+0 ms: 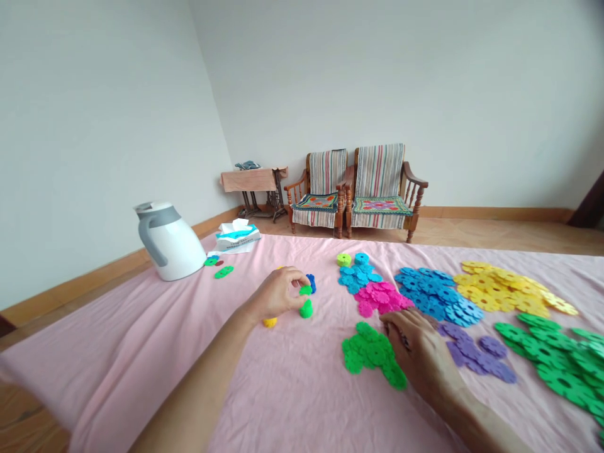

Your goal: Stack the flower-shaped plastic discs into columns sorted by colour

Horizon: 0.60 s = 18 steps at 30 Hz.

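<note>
My left hand (278, 292) is closed, thumb and fingertips around a green notched plastic disc (306, 290). Just below it on the pink cloth stands a small green stack of discs (306, 309). A dark blue piece (311, 283) is beside the fingertips, and a yellow piece (270, 323) lies under the wrist side. My right hand (419, 346) is curled downward between the pink disc pile (381, 297), the green disc pile (370, 349) and the purple discs (476, 353). Something dark shows between its fingers, too hidden to name. Brown discs (430, 319) peek out behind its knuckles.
Blue (427, 292), yellow (509, 286) and large green disc piles (561, 358) spread to the right. Light blue discs (358, 277) and a lime stack (344, 259) lie mid-table. A white jug (177, 245) and tissue box (238, 236) stand left; chairs (380, 189) are beyond.
</note>
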{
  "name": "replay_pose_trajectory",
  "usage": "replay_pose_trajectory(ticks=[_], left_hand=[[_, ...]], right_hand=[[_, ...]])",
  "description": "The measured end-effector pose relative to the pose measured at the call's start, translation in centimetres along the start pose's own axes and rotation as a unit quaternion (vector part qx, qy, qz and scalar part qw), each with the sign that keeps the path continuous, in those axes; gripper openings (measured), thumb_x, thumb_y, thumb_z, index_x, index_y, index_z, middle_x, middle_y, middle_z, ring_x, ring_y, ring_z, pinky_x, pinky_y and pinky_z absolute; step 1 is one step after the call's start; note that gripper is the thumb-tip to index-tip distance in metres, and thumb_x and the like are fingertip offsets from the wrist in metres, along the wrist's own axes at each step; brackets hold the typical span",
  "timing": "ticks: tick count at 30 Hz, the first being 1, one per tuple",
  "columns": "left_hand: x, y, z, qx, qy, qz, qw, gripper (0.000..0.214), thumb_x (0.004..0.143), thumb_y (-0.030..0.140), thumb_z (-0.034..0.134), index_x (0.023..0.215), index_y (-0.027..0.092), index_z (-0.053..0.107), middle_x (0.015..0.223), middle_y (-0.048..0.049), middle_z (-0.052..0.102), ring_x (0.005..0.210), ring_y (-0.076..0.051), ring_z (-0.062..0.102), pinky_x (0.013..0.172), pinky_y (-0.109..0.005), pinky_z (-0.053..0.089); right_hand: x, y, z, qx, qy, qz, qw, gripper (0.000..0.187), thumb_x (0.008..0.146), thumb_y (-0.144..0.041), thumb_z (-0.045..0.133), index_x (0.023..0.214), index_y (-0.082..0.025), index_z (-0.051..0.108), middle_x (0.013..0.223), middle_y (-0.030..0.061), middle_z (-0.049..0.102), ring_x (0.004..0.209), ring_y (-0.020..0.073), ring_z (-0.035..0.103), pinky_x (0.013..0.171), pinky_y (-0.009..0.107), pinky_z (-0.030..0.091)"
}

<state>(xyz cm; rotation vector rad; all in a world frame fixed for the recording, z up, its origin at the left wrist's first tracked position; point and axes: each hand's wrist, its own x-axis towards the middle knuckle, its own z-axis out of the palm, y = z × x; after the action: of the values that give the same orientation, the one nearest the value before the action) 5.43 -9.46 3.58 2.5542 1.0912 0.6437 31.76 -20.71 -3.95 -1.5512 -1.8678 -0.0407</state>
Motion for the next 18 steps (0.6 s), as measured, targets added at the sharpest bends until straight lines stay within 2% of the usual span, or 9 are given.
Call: replay_pose_trajectory(ticks=[7, 18], left_hand=[[-0.4, -0.6, 1.1, 0.030, -0.063, 0.012, 0.997, 0.024, 0.063, 0.014, 0.061, 0.087, 0.018, 0.064, 0.085, -0.0007, 0.061, 0.076, -0.015, 0.054, 0.068, -0.023, 0.041], [-0.5, -1.1, 1.9, 0.048, -0.065, 0.007, 0.997, 0.019, 0.064, 0.016, 0.060, 0.083, 0.017, 0.063, 0.083, -0.0005, 0.062, 0.073, -0.014, 0.056, 0.067, -0.022, 0.042]], right_hand=[[-0.2, 0.3, 0.2, -0.001, -0.010, 0.008, 1.000, 0.021, 0.086, -0.023, 0.040, 0.085, -0.021, 0.061, 0.082, 0.0038, 0.065, 0.079, 0.0181, 0.058, 0.071, 0.031, 0.043], [-0.4, 0.6, 0.5, 0.003, -0.011, 0.005, 1.000, 0.022, 0.087, -0.024, 0.041, 0.090, -0.022, 0.062, 0.085, 0.0038, 0.066, 0.081, 0.0186, 0.059, 0.072, 0.032, 0.044]])
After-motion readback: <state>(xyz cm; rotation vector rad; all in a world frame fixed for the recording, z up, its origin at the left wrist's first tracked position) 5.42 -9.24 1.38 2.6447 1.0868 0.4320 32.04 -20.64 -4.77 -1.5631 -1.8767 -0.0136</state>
